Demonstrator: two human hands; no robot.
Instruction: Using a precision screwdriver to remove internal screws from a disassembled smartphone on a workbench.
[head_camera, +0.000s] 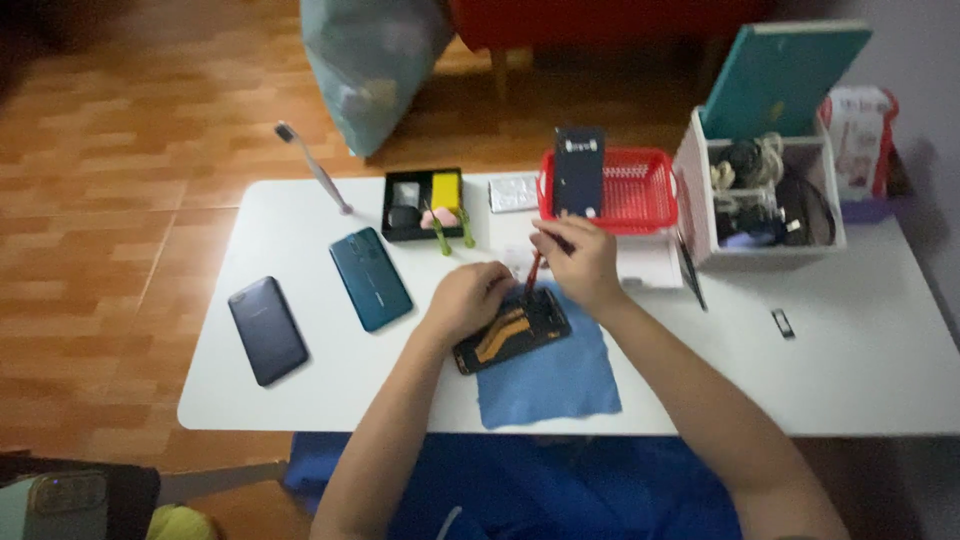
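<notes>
A red plastic basket (630, 190) stands at the far edge of the white worktop (860, 360), with a dark flat slab (579, 168) propped upright against its near left wall; what else lies inside cannot be made out. To its right a white open box (765, 195) holds a tangle of dark cables and round parts, and a teal lid (780, 75) leans up behind it. Left of the basket a shallow black tray (422, 203) carries a yellow block, a small grey piece and a dark rounded piece.

The opened phone (512, 330), its back off and orange ribbon cables showing, lies on a blue cloth (555, 385) near the front middle of the worktop. The left hand (468, 298) is curled down on the phone's upper left end, pinning it. The right hand (580, 262) is closed around a thin red-handled tool (533, 272) whose tip meets the phone's upper edge.

The worktop sits on an orange tiled floor (120, 160); a grey-green bag (370, 60) stands beyond it.

Counted: two closed phones lie on the left, one dark grey (267, 330) and one teal (371, 278). One toothbrush (313, 167), one pair of black tweezers (690, 272), one small dark chip (783, 323) and one silvery packet (513, 192) also lie about.
</notes>
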